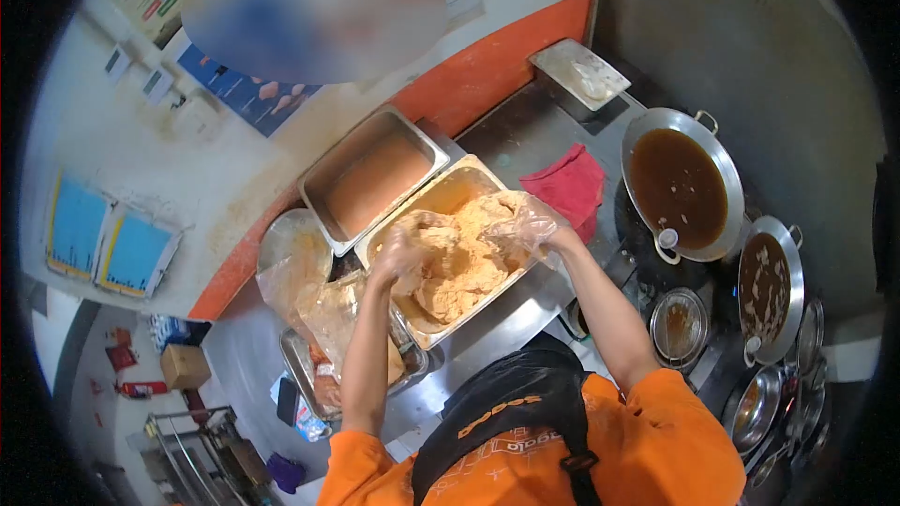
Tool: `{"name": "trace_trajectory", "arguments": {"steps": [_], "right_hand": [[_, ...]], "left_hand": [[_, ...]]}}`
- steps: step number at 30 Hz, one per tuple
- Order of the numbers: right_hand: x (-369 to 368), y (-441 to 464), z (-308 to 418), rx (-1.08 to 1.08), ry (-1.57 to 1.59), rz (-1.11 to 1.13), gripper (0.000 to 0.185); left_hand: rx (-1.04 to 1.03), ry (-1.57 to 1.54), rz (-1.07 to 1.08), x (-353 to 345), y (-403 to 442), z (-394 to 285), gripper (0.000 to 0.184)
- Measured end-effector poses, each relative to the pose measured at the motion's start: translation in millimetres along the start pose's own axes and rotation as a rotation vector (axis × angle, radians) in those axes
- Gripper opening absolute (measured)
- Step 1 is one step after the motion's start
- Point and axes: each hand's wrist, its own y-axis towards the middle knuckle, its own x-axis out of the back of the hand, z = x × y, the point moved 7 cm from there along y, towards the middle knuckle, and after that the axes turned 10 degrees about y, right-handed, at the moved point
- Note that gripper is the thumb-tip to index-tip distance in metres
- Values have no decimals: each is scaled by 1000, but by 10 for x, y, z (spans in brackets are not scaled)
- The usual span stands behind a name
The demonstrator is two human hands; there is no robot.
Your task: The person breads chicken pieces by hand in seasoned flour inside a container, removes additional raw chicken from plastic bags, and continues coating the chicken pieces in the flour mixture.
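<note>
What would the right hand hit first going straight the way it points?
Most likely the powder: the right hand points inward over the tub, fingertips at or in the heap. Exact depth is unclear.

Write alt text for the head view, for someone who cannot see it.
The left hand and right hand, both in clear plastic gloves, handle a crumbly pale-orange mixture in a rectangular tray. A metal pan with reddish-brown contents sits alongside; two round pans of brown liquid stand at right.
</note>
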Motion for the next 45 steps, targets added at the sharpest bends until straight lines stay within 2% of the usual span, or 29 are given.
{"name": "trace_trajectory", "arguments": {"steps": [1, 2, 3, 4, 5, 7, 8, 9, 10, 12, 14, 15, 17, 19, 21, 23, 26, 27, 29, 32, 35, 38, 40, 41, 43, 44, 45], "right_hand": [[-21, 23, 191, 33, -119, 47, 55], [-113, -5, 289, 55, -235, 99, 53], [-176, -23, 229, -35, -558, 86, 47], [-239, -33, 202, -68, -683, 76, 45], [-316, -33, 152, -103, -804, 64, 44], [-391, 38, 96, -204, -948, 42, 40], [-426, 4, 149, -173, -860, -4, 39], [-408, -45, 307, -148, -781, -65, 38], [-423, 42, 154, -287, -793, -20, 34], [-446, 78, 84, -165, -835, -50, 37], [-412, 171, -50, 102, -695, -258, 43], [-406, 99, 136, 282, -621, -354, 46], [-284, -50, 266, 93, -561, -400, 48], [-216, -592, 1074, 11, -281, -337, 47], [-27, -735, 1064, 99, -348, -481, 37], [158, -1004, 1121, 76, -298, -524, 28], [623, -1656, 1218, 259, -273, -619, 27], [817, -1938, 1153, 224, -259, -677, 29], [1235, -2616, 1127, 131, -313, -812, 32], [1984, -3671, 982, 42, -416, -1016, 32], [2649, -4928, 870, -184, -479, -1197, 34], [3223, -6039, 635, -288, -486, -1304, 33], [3567, -6572, 392, -433, -687, -1366, 29], [3747, -6799, 236, -532, -691, -1344, 28], [4048, -7162, -76, -667, -616, -1290, 30], [4217, -7315, -333, -742, -695, -1274, 30], [4387, -7470, -742, -820, -775, -1250, 31]], "left_hand": [[-41, -63, -53, 123, -36, -89, 36], [1, -91, -37, 139, -73, 11, 38], [44, -122, -24, 149, -111, 131, 40], [83, -149, -12, 164, -122, 153, 41], [-83, -148, -62, 234, -139, 23, 40], [-15, 0, -137, 365, -234, -111, 38], [16, 70, -170, 399, -307, -150, 37], [-85, 210, -212, 467, -347, -185, 37], [-205, 338, -246, 515, -375, -200, 36], [-62, 389, -208, 518, -455, -270, 35], [-266, 313, -247, 469, -337, -15, 34], [-262, 318, -214, 456, -345, -158, 32], [-261, 264, -169, 442, -346, -274, 33], [-269, 132, -128, 373, -298, -113, 41], [-276, 62, -102, 313, -251, -164, 40], [-281, 33, -81, 260, -241, -280, 42], [-211, -45, -18, 74, -175, -604, 46], [-227, -108, 9, -10, -151, -758, 47], [-256, -237, 68, -241, -91, -1092, 50], [-449, -265, 139, -716, -32, -1864, 49], [-396, -371, 339, -1435, 43, -2774, 47], [-641, -103, 310, -2287, 140, -3675, 44], [-104, -878, 803, -3106, 239, -4122, 38], [-178, -760, 743, -3424, 222, -4459, 36], [-542, -392, 578, -4054, 236, -5012, 35], [-821, -139, 457, -4415, 242, -5213, 36], [-728, -180, 519, -4799, 254, -5351, 36]]}}
